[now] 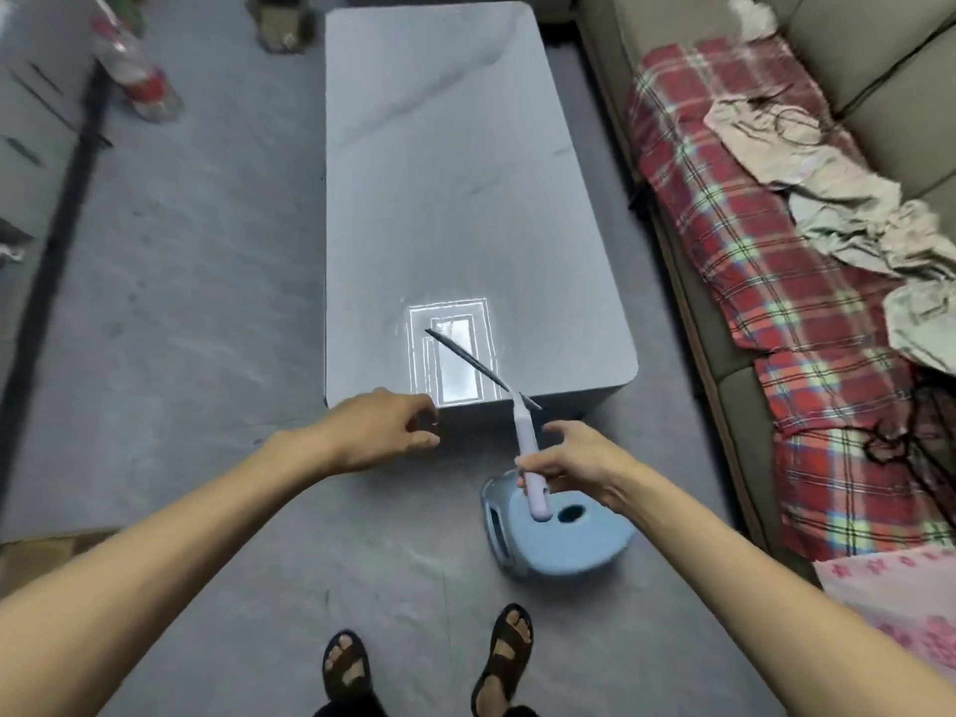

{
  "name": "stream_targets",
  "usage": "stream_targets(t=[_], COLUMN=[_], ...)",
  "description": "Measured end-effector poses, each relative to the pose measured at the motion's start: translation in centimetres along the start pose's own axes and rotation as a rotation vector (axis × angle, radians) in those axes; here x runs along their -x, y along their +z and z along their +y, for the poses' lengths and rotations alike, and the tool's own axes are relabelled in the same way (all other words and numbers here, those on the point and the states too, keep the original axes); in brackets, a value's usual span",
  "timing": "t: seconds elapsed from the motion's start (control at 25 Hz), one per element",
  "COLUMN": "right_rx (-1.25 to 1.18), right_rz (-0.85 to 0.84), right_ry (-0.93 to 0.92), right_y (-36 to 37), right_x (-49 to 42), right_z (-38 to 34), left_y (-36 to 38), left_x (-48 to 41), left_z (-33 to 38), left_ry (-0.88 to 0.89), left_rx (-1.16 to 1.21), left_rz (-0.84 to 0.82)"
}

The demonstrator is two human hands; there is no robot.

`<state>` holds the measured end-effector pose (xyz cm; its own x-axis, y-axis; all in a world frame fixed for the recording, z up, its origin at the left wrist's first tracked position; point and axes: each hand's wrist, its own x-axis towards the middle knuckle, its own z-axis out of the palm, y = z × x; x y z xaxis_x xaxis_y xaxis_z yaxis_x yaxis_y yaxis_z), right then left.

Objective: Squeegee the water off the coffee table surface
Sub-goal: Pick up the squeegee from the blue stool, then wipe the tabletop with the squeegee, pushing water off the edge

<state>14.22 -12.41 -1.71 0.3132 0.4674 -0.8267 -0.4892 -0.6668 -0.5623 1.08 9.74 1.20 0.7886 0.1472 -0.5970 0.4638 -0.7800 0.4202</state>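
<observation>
Head view:
Right hand [574, 465]: clenched round the pale handle of the squeegee [509, 406], gripping near mid-handle; butt end sticks out below the fist.
Squeegee blade: dark strip angled up-left from the grip, over the near end of the coffee table [465, 173], tilted; contact with the top not clear.
Why: likely lining the blade up to pull water toward the near edge.
Left hand [385, 426]: empty, fingers loosely curled, hovering just off the table's near edge, probably for balance.
Water: bright reflection near the blade; actual wetness hard to tell.
Blue stool [558, 540]: on floor under the right hand.
</observation>
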Motion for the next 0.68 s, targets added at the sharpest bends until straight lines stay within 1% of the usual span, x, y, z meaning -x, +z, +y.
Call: stream_targets(t=[0.08,0.16,0.24,0.36,0.52,0.56,0.6,0.68], right_rx=[0.123,0.259,0.470,0.658,0.982,1.031,1.031,0.964], right_rz=[-0.027,0.062,0.149,0.287,0.393,0.402,0.396,0.353], right_ry=[0.021,0.043,-0.014,-0.099,-0.212,-0.227,-0.224,-0.231], right_y=[2.7,6.0,9.6,15.4,22.3,23.7,24.7,26.0], right_x=[1.7,2.7,2.9,2.7,2.8,2.5,2.0,0.0], right_z=[-5.2,-9.7,-14.0,-20.4,-28.1,-30.1,-31.9,-35.4], left_y=[-4.4,-8.3,-12.1,-18.6,-26.0,-27.9,-29.6,-32.6], left_x=[2.4,4.5,6.2,8.1,9.6,9.6,9.3,7.6], left_z=[-1.8,-4.3,-7.7,-13.9,-20.1,-21.5,-22.9,-25.3], left_ry=[-0.004,-0.007,0.012,0.067,0.124,0.142,0.160,0.186], left_rx=[-0.007,-0.053,-0.097,-0.129,-0.128,-0.119,-0.111,-0.087], left_rz=[0.043,0.074,0.095,0.150,0.148,0.154,0.168,0.205])
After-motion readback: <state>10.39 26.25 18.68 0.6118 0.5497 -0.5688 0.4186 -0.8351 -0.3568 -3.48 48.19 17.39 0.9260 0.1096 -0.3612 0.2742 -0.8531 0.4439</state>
